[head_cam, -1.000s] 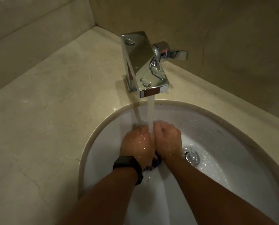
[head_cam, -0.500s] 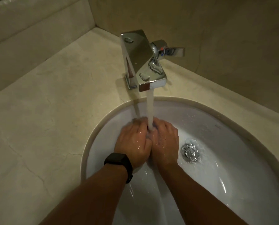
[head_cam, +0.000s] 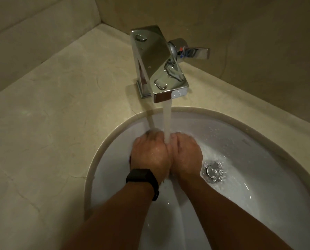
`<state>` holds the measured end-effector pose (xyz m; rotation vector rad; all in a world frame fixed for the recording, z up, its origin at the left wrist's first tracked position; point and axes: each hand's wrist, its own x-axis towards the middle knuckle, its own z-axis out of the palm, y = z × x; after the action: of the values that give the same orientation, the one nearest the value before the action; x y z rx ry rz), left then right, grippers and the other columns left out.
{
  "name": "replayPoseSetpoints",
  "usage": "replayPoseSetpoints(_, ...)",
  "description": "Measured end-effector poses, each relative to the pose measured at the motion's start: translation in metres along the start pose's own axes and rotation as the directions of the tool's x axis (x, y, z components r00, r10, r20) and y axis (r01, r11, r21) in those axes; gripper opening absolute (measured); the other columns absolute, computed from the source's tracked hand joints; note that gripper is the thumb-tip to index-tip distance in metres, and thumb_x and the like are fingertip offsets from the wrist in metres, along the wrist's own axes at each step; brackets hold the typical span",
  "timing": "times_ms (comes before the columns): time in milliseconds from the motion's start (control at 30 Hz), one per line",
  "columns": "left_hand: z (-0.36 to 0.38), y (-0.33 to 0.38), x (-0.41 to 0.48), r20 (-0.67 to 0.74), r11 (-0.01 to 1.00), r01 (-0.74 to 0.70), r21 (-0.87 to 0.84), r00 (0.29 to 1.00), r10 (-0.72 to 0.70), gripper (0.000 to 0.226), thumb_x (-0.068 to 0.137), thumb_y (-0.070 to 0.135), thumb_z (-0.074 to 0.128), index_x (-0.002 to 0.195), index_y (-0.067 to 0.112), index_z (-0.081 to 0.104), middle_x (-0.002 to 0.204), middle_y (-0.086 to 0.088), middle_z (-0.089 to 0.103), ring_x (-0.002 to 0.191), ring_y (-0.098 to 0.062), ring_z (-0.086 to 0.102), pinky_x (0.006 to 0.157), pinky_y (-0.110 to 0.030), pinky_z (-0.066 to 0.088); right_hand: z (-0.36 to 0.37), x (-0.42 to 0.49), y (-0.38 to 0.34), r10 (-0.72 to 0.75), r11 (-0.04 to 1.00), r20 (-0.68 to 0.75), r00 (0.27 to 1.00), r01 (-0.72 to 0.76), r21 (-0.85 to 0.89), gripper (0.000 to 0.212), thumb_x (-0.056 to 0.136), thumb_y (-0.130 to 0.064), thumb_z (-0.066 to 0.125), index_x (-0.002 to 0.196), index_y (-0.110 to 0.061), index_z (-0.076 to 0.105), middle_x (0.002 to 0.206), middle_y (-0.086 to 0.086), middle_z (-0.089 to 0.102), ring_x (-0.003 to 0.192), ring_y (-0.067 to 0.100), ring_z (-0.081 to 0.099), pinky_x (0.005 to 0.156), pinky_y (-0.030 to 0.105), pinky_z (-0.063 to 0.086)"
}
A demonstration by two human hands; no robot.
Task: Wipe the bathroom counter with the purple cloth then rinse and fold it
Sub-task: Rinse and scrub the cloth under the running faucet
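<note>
Left hand (head_cam: 150, 156), right hand (head_cam: 185, 156): fists under frothy stream (head_cam: 166, 120)

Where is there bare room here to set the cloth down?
Bare counter left of the sink, from faucet to wall; a narrower strip behind the rim, right of the faucet. Crowded: mid-basin, left hand and right hand bunched under the stream beside the drain.

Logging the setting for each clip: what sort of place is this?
Most likely a bathroom, at the washbasin. A chrome faucet runs water into a white oval sink set under a beige stone counter, with a metal drain in the basin.
</note>
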<state>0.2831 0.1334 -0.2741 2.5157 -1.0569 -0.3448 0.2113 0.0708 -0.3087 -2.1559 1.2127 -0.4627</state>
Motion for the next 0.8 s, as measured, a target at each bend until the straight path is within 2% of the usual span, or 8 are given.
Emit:
replayPoseSetpoints(133,0.006,-0.007,-0.002,0.002,0.993,-0.063,0.102,0.998,0.063,0.029,0.092,0.037,0.053,0.109,0.017,0.066,0.103,-0.004,0.067,0.097,-0.024,0.063,0.089,-0.038,0.05,-0.002,0.005,0.0,-0.021,0.996,-0.041,0.999,0.025,0.091,0.045,0.094,-0.046,0.027,0.071,-0.024,0.058,0.068,-0.006,0.058,0.069,0.02,0.055,0.072,0.038,0.046)
replayPoseSetpoints(267,0.009,-0.011,0.002,0.081,0.969,-0.107,0.222,0.993,0.091,0.039,0.077,0.037,0.066,0.112,0.021,0.064,0.106,0.001,0.066,0.099,-0.021,0.061,0.087,-0.033,0.047,0.003,0.009,0.005,-0.039,0.999,-0.003,0.999,0.039,0.008,0.054,0.093,-0.047,0.024,0.074,-0.018,0.065,0.069,-0.003,0.064,0.066,0.02,0.06,0.065,0.034,0.047)
replayPoseSetpoints(367,0.007,-0.011,0.003,0.115,0.947,-0.133,0.291,0.988,0.103,0.041,0.074,0.043,0.054,0.111,0.026,0.062,0.105,0.005,0.065,0.099,-0.019,0.058,0.083,-0.034,0.042,0.001,0.008,0.01,-0.062,0.996,0.027,0.998,0.06,0.073,0.052,0.093,-0.049,0.025,0.069,-0.018,0.059,0.066,0.001,0.062,0.065,0.025,0.059,0.066,0.038,0.048)
replayPoseSetpoints(467,-0.003,-0.007,-0.008,-0.004,0.962,-0.103,0.252,0.994,0.108,0.034,0.08,0.043,0.045,0.103,0.025,0.063,0.097,0.004,0.063,0.094,-0.019,0.056,0.08,-0.034,0.034,-0.005,0.004,0.009,-0.037,0.991,0.066,0.997,0.028,0.133,0.042,0.095,-0.046,0.03,0.066,-0.023,0.049,0.065,-0.005,0.056,0.068,0.02,0.054,0.065,0.033,0.042)
replayPoseSetpoints(567,-0.017,0.003,-0.018,-0.181,0.99,-0.121,0.078,0.975,0.133,0.031,0.09,0.036,0.034,0.084,0.021,0.06,0.083,0.002,0.057,0.081,-0.019,0.052,0.08,-0.037,0.031,-0.014,-0.002,0.003,-0.076,0.958,-0.024,0.997,0.079,0.276,0.033,0.096,-0.038,0.04,0.073,-0.022,0.056,0.08,-0.007,0.058,0.082,0.016,0.051,0.074,0.023,0.038)
replayPoseSetpoints(667,-0.02,0.004,-0.022,-0.122,0.981,-0.192,0.043,0.973,0.196,0.025,0.093,0.037,0.039,0.072,0.026,0.048,0.082,0.005,0.043,0.082,-0.014,0.039,0.082,-0.035,0.03,-0.019,-0.006,0.001,0.061,0.861,-0.087,0.994,-0.009,0.508,0.03,0.09,-0.034,0.048,0.077,-0.014,0.066,0.096,0.0,0.06,0.09,0.01,0.057,0.079,0.014,0.04)
replayPoseSetpoints(733,-0.014,0.004,-0.025,-0.086,0.974,-0.227,-0.013,0.971,0.225,0.027,0.096,0.035,0.044,0.076,0.021,0.055,0.084,0.0,0.049,0.083,-0.015,0.043,0.08,-0.033,0.038,-0.015,-0.009,0.005,0.133,0.822,-0.04,0.99,-0.087,0.563,0.031,0.089,-0.036,0.048,0.076,-0.014,0.065,0.096,0.003,0.063,0.089,0.007,0.059,0.083,0.022,0.046)
replayPoseSetpoints(800,-0.005,0.001,-0.027,-0.005,0.975,-0.214,-0.065,0.977,0.214,0.025,0.097,0.036,0.041,0.092,0.02,0.06,0.092,0.002,0.057,0.086,-0.014,0.051,0.082,-0.032,0.048,-0.01,-0.014,0.012,0.162,0.848,-0.01,0.987,-0.134,0.513,0.027,0.09,-0.041,0.046,0.08,-0.021,0.062,0.087,-0.003,0.065,0.087,0.015,0.06,0.083,0.041,0.05)
